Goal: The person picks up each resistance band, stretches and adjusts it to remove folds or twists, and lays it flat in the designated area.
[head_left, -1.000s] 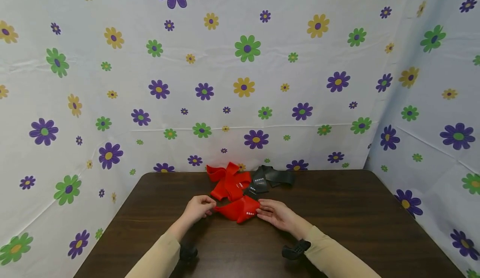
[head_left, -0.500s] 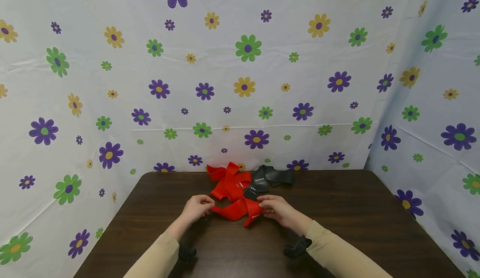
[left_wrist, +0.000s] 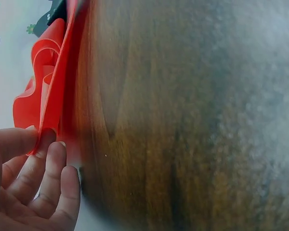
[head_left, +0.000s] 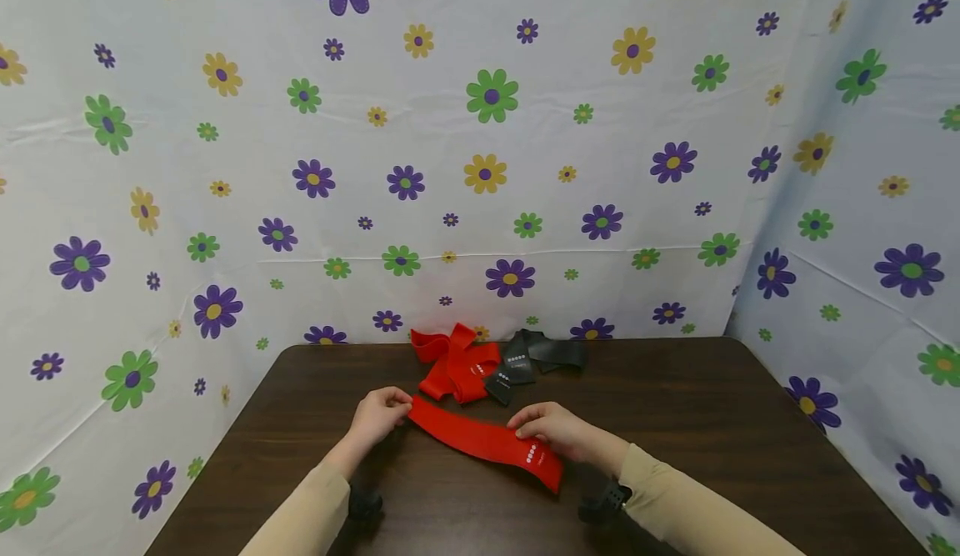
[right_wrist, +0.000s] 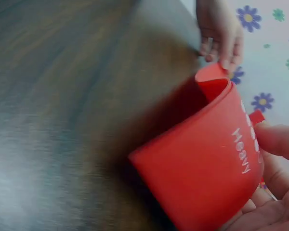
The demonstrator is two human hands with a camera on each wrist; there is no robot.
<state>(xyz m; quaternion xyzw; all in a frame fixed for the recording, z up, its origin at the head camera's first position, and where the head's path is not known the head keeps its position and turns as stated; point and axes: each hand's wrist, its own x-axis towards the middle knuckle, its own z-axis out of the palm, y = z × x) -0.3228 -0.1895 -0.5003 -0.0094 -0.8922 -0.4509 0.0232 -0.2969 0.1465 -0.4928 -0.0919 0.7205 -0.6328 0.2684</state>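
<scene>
A red resistance band (head_left: 472, 438) lies stretched out flat and slightly slanted between my hands. My left hand (head_left: 378, 417) pinches its far left end between thumb and fingers; the left wrist view shows this pinch on the band's edge. Nearer its right end, my right hand (head_left: 553, 428) holds the band's upper edge. In the right wrist view the band (right_wrist: 197, 163) bends over, with white dots and the word "Heavy" printed on it, thumb on top and fingers behind. The free right end hangs past the right hand toward the front.
Behind the hands, a second red band (head_left: 453, 368) lies in loose loops. Dark grey bands (head_left: 519, 362) lie beside it on the right. The brown wooden table (head_left: 675, 423) backs onto a white flower-patterned curtain (head_left: 450, 139).
The red band went from folded and twisted to a long flat strip. My right hand moved right and toward me along it, while the left hand drew slightly left.
</scene>
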